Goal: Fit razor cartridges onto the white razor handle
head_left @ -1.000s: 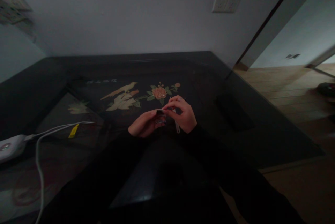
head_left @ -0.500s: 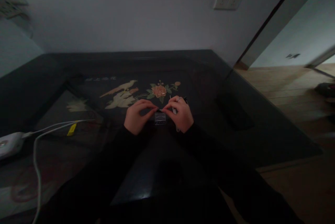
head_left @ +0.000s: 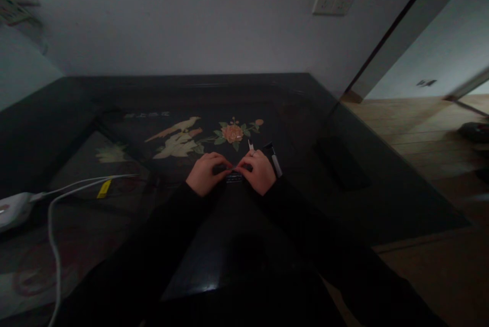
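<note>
Just above the dark tabletop, my left hand [head_left: 208, 173] is closed, its thumb and index fingertips pinched together. My right hand [head_left: 259, 170], with a ring on one finger, pinches the same way, and the two sets of fingertips almost meet. At the fingertips is a small dark flat piece with pale markings [head_left: 234, 179], its upper part covered by the fingers. Its kind cannot be made out. Behind the right hand a small pale stick-like thing [head_left: 250, 145] shows. Beside that hand lies a small black-and-white packet or box [head_left: 275, 162], partly hidden.
The dark glossy table [head_left: 305, 205] bears a bird-and-flower picture [head_left: 232, 133]. At left are a white power strip [head_left: 17, 211], white cables [head_left: 53, 235] and a yellow tag [head_left: 103, 189]. A dark flat object [head_left: 342, 163] lies at right. A wall [head_left: 191, 21] rises behind.
Both hands have lowered slightly toward me and now cover more of the small dark piece. More of the pale stick-like thing and the black-and-white packet shows around the right hand.
</note>
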`<state>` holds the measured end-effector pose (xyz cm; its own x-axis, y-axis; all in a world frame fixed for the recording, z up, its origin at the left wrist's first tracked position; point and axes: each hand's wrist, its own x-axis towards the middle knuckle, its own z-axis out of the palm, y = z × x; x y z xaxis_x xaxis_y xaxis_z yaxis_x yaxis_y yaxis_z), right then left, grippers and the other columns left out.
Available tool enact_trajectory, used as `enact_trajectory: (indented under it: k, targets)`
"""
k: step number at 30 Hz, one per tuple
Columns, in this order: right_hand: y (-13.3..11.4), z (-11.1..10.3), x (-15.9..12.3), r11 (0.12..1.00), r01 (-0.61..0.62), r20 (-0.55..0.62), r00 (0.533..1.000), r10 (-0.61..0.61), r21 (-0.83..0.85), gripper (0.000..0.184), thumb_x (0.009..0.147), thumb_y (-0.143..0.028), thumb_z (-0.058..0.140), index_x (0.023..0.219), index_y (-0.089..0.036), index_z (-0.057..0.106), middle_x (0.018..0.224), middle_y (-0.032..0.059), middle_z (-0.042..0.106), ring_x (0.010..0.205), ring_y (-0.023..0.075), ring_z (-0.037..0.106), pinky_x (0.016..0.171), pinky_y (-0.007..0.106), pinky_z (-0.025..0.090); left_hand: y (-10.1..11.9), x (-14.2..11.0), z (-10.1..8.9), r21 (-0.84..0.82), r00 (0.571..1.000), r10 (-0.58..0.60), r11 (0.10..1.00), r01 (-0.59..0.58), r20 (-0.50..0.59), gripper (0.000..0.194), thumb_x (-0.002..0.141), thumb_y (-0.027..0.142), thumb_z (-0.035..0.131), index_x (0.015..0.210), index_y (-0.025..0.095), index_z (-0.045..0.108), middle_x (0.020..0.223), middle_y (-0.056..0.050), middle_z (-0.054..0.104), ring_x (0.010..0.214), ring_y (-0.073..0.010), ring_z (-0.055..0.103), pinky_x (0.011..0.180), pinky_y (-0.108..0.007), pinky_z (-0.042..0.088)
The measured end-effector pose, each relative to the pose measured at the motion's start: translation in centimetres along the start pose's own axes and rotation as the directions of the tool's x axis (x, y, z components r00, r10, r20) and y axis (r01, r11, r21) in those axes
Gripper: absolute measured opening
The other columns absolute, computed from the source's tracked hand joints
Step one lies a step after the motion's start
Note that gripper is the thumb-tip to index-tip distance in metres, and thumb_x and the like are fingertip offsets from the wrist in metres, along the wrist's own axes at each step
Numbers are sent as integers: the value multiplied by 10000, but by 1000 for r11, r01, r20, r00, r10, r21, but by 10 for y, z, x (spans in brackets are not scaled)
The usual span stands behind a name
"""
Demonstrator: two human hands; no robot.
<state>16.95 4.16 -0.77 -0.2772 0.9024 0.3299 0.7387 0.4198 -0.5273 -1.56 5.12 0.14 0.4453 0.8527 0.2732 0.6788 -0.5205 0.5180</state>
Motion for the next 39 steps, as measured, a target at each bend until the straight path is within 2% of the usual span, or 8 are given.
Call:
enact_trajectory:
  k: [6,12,16,21,33,39]
  targets:
    - [-2,1,-1,998,-3,53,999,6,-64,96,776,-286,703,752,-194,691,850,45,616,876,201,524,760,329,373,-1,0,3,-45,1000,-23,999,24,8,125,765,207,630,886,201,662,913,-52,672,908,-216,598,859,-384,445]
    - [-4,-3,0,996,6,45,999,-3,-89,104,762,-302,717,796,-208,691,841,37,606,865,198,512,740,320,358,0,0,4,-115,998,-57,992,58,8,203,743,204,632,942,182,662,945,-68,650,901,-215,594,826,-359,468]
    - [-2,-9,2,995,-14,10,1000,15,-99,123,788,-308,690,860,-209,694,890,48,614,902,205,509,777,331,369,0,-1,6,-98,996,-91,991,92,10,218,771,228,606,972,163,663,951,-82,648,882,-215,597,824,-365,470]
    - [1,-12,2,990,-31,54,998,39,-137,203,788,-373,678,929,-228,701,961,64,619,950,232,502,782,352,379,-3,-1,10,-70,995,-95,993,98,39,222,788,264,589,978,186,674,969,-77,648,914,-223,603,849,-377,470]
    - [0,-9,3,984,-42,99,993,60,-171,225,765,-404,696,906,-230,698,966,68,608,973,237,507,778,358,375,-9,-1,13,-105,995,-96,989,99,32,199,796,260,577,956,203,680,942,-57,641,897,-204,603,846,-357,470]
    - [0,-8,3,987,-46,103,993,63,-156,209,769,-389,696,900,-226,694,953,62,612,953,229,512,788,358,367,-11,0,13,-89,993,-91,991,98,74,220,792,265,589,980,183,667,964,-71,634,912,-210,595,854,-362,466]
